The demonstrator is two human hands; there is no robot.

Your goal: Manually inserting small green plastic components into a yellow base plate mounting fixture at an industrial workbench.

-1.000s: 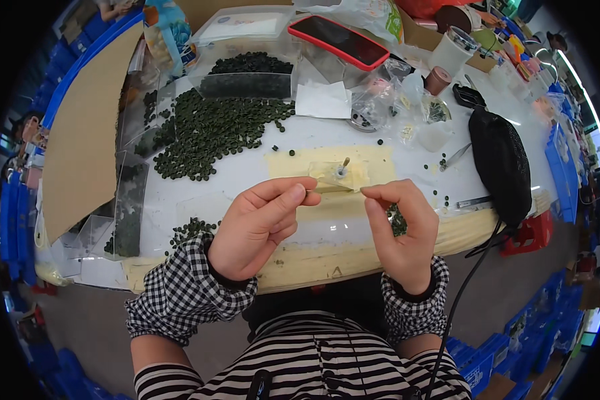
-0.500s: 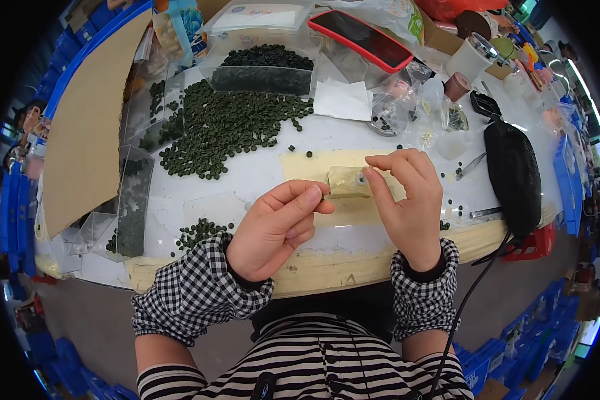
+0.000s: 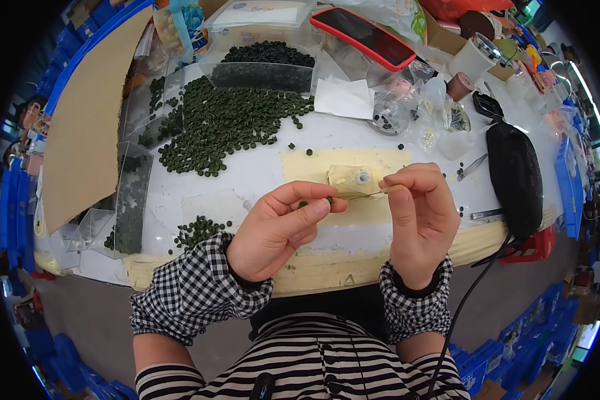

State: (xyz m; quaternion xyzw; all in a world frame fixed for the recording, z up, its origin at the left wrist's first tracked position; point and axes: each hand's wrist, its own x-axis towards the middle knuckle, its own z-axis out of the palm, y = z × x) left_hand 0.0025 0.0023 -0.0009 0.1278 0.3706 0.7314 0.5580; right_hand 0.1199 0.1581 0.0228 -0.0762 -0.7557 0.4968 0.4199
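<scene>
My left hand (image 3: pixel 280 230) is closed in a pinch, with small dark green round pieces (image 3: pixel 329 199) showing at its thumb and index finger. A thin, needle-like rod (image 3: pixel 365 195) spans the gap between my hands. Its right end is pinched in my right hand (image 3: pixel 423 217), and its left end reaches the green piece at my left fingertips. Whether it passes through that piece is too small to tell. Just beyond my fingers, a tape-wrapped block (image 3: pixel 341 175) bears a small whitish round fitting (image 3: pixel 362 178).
A big heap of green pieces (image 3: pixel 227 123) lies left of centre, before a clear bin (image 3: pixel 263 79); a smaller pile (image 3: pixel 200 233) is near my left sleeve. Cardboard (image 3: pixel 87 120) leans at left. At right are a black mesh pouch (image 3: pixel 513 173) and tweezers (image 3: pixel 473 165). A red-cased phone (image 3: pixel 363 39) lies behind.
My right hand has moved from the block's fitting slightly right and nearer me. The thin rod now shows between my hands, and the green pieces at my left fingertips are more visible.
</scene>
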